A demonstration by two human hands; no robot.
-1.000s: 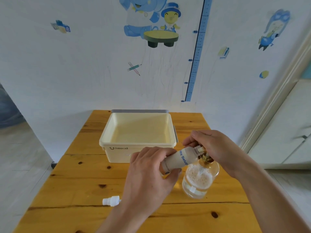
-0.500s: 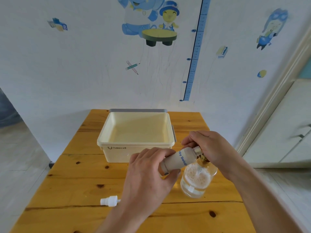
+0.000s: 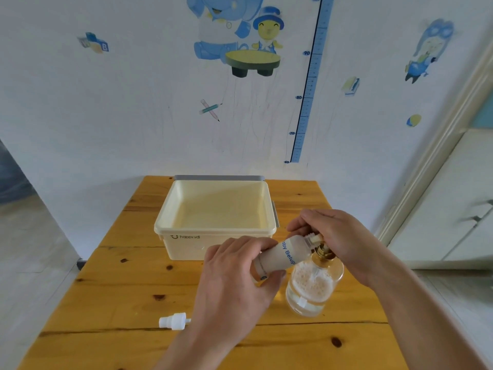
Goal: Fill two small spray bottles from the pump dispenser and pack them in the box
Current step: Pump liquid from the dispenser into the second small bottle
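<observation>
Two hands busy, as I see it: left hand grips small white plastic spray bottle, tilted, neck against gold pump of clear glass dispenser; right hand curls over pump. Dispenser stands on yellow wooden table beside open cream plastic box; white spray cap lies apart.

My left hand: forearm from below, fingers curled round bottle. My right hand: forearm from right, fingers bent over pump.
</observation>
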